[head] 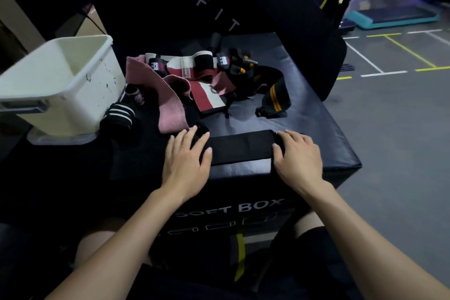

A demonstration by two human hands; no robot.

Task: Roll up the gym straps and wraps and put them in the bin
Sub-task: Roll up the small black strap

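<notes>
Soft box [304,114]: a large black padded block fills the middle of the view and serves as the work surface; the words "SOFT BOX" are printed on its near face.
Upright pad [170,7]: a dark panel lettered "FIT" stands at 12 o'clock behind the pile.
Gym floor [394,105]: grey with white and yellow lines, at 2 to 3 o'clock.
Bin [60,85]: a cream plastic tub, scuffed on its side, sits at 10 o'clock on the box top; nothing can be seen inside it from this angle.
Loose pile: a pink band [168,105], a maroon and cream wrap [207,95] and a black strap with orange stripes [275,97] lie tangled at 12 o'clock, between the bin and the far edge.
Rolled wrap [119,117]: black with white stripes, it rests just beside the bin at 10 o'clock.
Black wrap [241,146]: a flat dark band lies crosswise along the near edge of the box, at the centre, stretched between both hands.
Left hand [187,161]: fingers extended and slightly spread, pressing flat on the wrap's left end.
Right hand [297,156]: fingers bent over the wrap's right end, gripping it.
</notes>
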